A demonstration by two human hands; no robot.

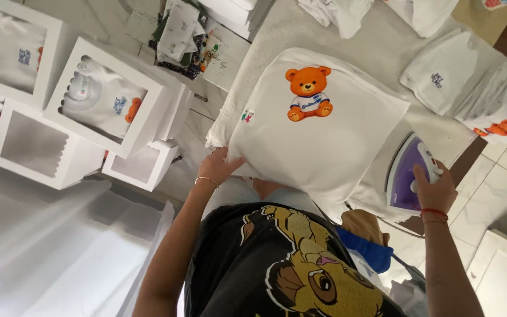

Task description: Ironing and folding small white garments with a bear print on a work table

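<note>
A folded white cloth [318,126] with an orange teddy bear print [308,93] lies on a towel-covered ironing surface [377,41]. My left hand [218,166] rests on the cloth's near left corner, fingers spread flat on it. My right hand [434,188] grips the handle of a purple and white iron [405,171], which sits on the surface just right of the cloth.
White window gift boxes [104,97] holding folded printed garments stand at the left, some empty [36,144]. Folded white cloths [441,70] and a stack with an orange print [500,111] lie at the right. More fabric is piled at the top. Tiled floor shows at lower right.
</note>
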